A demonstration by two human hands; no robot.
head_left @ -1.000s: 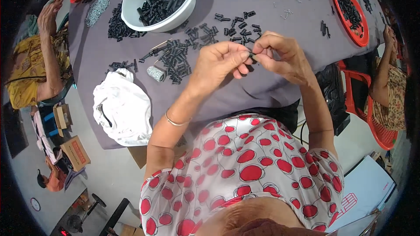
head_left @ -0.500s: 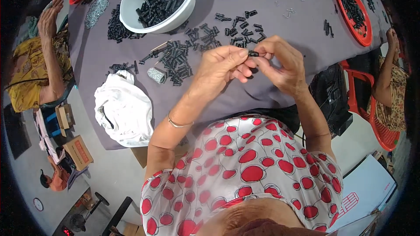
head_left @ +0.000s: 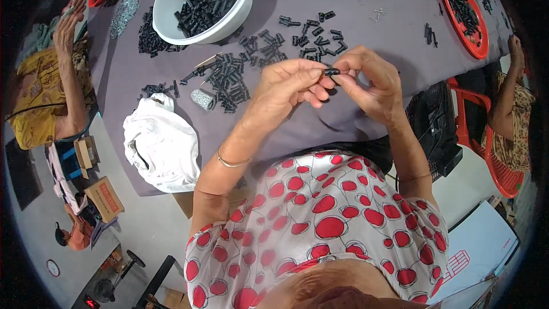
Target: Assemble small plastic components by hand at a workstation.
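Note:
Between my two hands, above the grey tablecloth, is a small black plastic part (head_left: 331, 72). My left hand (head_left: 293, 84) pinches its left end between thumb and forefinger, the other fingers curled loosely below. At the right end, the thumb and forefinger of my right hand (head_left: 369, 83) close on it too. Just beyond my fingertips lies a loose group of black plastic pieces (head_left: 318, 40). A denser pile of black parts (head_left: 227, 80) spreads to the left of my left hand.
A white bowl (head_left: 247, 8) of black parts stands far left. A red tray (head_left: 485, 46) of black pieces lies far right. Nearer are a white cloth (head_left: 163, 149) and a clump of small silvery pieces (head_left: 202, 99). Other people (head_left: 48, 91) sit at both sides.
The black part has turned slightly between my fingertips; both hands stay almost in place. The view has shifted a little.

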